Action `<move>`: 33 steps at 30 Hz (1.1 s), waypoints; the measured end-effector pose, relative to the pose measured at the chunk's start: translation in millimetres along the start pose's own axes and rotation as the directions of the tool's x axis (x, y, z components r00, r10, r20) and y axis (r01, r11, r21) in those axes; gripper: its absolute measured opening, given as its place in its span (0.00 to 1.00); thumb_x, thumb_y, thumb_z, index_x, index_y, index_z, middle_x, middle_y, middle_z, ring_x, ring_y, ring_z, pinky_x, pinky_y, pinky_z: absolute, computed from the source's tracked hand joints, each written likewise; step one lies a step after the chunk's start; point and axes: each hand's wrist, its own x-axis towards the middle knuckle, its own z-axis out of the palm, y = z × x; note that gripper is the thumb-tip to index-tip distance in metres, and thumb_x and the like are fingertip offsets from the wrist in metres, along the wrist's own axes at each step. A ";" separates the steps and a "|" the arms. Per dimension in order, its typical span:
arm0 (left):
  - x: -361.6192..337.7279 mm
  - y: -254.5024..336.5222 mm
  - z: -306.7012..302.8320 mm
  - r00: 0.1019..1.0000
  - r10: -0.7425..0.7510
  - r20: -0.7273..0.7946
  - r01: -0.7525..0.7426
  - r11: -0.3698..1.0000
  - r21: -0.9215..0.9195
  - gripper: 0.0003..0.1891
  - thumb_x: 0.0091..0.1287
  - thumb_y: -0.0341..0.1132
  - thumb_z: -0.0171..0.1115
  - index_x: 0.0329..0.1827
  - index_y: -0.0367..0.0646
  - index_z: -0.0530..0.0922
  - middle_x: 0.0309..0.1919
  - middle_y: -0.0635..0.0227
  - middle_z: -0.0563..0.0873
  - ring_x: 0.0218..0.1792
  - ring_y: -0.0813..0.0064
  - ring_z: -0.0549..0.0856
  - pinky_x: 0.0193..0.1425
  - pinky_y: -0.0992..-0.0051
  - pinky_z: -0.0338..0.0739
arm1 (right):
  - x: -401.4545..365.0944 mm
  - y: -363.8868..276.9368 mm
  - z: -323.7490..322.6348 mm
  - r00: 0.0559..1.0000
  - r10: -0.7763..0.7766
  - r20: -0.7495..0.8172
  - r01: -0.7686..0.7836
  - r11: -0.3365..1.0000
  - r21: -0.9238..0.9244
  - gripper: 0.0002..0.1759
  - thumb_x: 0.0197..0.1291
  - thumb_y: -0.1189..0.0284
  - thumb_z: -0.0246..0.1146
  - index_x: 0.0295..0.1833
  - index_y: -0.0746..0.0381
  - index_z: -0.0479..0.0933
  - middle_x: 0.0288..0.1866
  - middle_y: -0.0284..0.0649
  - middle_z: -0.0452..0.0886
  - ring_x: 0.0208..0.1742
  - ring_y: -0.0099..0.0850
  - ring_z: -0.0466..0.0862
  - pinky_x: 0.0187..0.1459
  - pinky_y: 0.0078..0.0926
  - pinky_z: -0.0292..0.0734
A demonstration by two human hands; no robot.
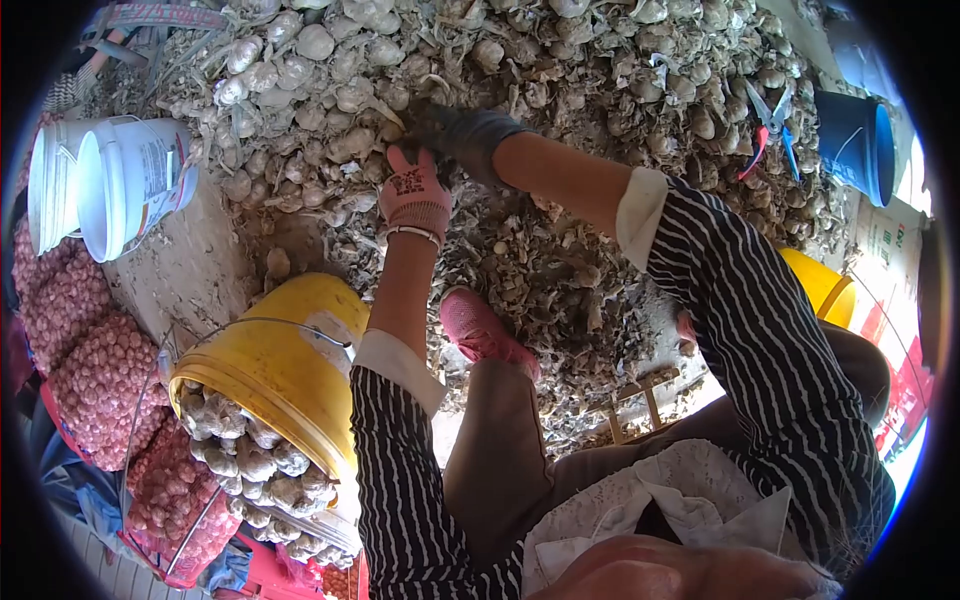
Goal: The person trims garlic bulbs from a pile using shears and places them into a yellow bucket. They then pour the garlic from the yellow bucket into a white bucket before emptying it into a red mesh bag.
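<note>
My left hand (pixel 415 192), in a pink glove with a grey cuff, reaches to the near edge of a large heap of garlic bulbs (pixel 330 90). Right beside it, my right hand (pixel 465 138) in a dark, dirty glove bends in from the right. The two hands meet over the heap, their fingers close together. A pale, thin stalk or tip (pixel 390 113) shows just beyond the fingertips. The fingers of both hands are curled, and whatever lies between them is hidden. Dry husks (pixel 530 260) cover the ground below the hands.
A yellow bucket (pixel 270 350) of garlic bulbs lies tipped at the left. White buckets (pixel 110 185) and red net sacks (pixel 105 390) are farther left. Red-and-blue-handled shears (pixel 771 128) rest on the heap near a blue bucket (pixel 855 148). Another yellow bucket (pixel 820 285) is at the right.
</note>
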 end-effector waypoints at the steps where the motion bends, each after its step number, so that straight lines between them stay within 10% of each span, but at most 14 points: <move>1: 5.4 1.8 0.9 0.997 -0.036 0.070 0.038 0.999 -0.016 0.35 0.61 0.46 0.62 0.72 0.54 0.61 0.73 0.46 0.57 0.60 0.59 0.78 0.60 0.67 0.78 | 12.4 -2.0 3.8 0.999 -0.019 0.042 0.019 1.000 -0.015 0.32 0.52 0.72 0.66 0.65 0.47 0.71 0.70 0.46 0.62 0.57 0.48 0.80 0.47 0.42 0.82; 6: 10.2 -8.2 7.2 0.999 0.039 0.008 -0.038 0.997 -0.061 0.33 0.60 0.44 0.62 0.69 0.54 0.65 0.65 0.47 0.71 0.59 0.59 0.79 0.61 0.63 0.76 | 30.0 -7.0 -3.3 0.991 0.031 0.130 -0.030 1.000 -0.006 0.32 0.52 0.77 0.64 0.66 0.49 0.71 0.70 0.47 0.63 0.60 0.47 0.78 0.54 0.42 0.79; 9: -0.7 -16.4 16.1 0.954 0.052 -0.297 -0.092 0.988 -0.121 0.26 0.59 0.44 0.63 0.62 0.51 0.73 0.55 0.51 0.79 0.57 0.57 0.80 0.61 0.60 0.75 | -17.2 0.7 -4.5 0.994 -0.056 -0.096 0.069 0.988 0.137 0.34 0.52 0.81 0.61 0.68 0.53 0.67 0.66 0.44 0.67 0.57 0.46 0.80 0.56 0.36 0.79; 12: -1.4 -39.5 33.7 0.925 -0.050 -0.377 -0.142 0.874 -0.465 0.21 0.56 0.41 0.65 0.52 0.48 0.77 0.59 0.54 0.75 0.60 0.55 0.74 0.65 0.57 0.70 | -79.4 9.1 -8.5 0.991 0.109 -0.072 -0.071 0.912 0.405 0.34 0.53 0.82 0.59 0.68 0.52 0.66 0.66 0.43 0.68 0.56 0.43 0.80 0.62 0.32 0.77; 15: -0.9 -53.8 49.4 0.925 -0.176 -0.336 -0.192 0.548 -0.814 0.15 0.53 0.40 0.67 0.43 0.45 0.80 0.41 0.60 0.85 0.55 0.56 0.77 0.67 0.57 0.67 | -100.3 57.7 20.6 0.942 0.115 -0.315 -0.033 0.967 0.253 0.34 0.54 0.80 0.60 0.69 0.52 0.65 0.67 0.43 0.67 0.56 0.42 0.80 0.61 0.33 0.77; 20: -23.1 -20.4 2.3 0.976 -0.005 -0.216 -0.140 0.746 -0.651 0.25 0.53 0.42 0.66 0.55 0.47 0.77 0.49 0.58 0.84 0.60 0.52 0.75 0.71 0.61 0.65 | -73.0 69.4 -12.5 0.918 0.385 -0.095 -0.360 0.909 0.212 0.27 0.51 0.75 0.64 0.60 0.56 0.70 0.52 0.46 0.80 0.51 0.48 0.81 0.51 0.42 0.78; 23: -0.3 -4.1 -10.6 0.979 -0.020 -0.205 -0.109 0.796 -0.596 0.37 0.51 0.44 0.70 0.68 0.54 0.68 0.65 0.52 0.70 0.63 0.50 0.72 0.66 0.57 0.70 | -35.4 67.5 -16.2 0.945 0.298 0.138 -0.305 0.952 0.034 0.28 0.49 0.71 0.67 0.58 0.56 0.70 0.45 0.45 0.83 0.48 0.49 0.82 0.48 0.43 0.78; 33: 37.5 50.0 -58.1 0.992 -0.076 0.098 0.084 0.994 -0.074 0.42 0.61 0.45 0.64 0.77 0.61 0.52 0.75 0.49 0.54 0.64 0.56 0.75 0.66 0.63 0.72 | -33.1 71.6 8.7 0.940 0.306 -0.154 -0.290 0.950 0.113 0.33 0.48 0.70 0.69 0.62 0.54 0.67 0.45 0.48 0.82 0.51 0.49 0.81 0.48 0.43 0.79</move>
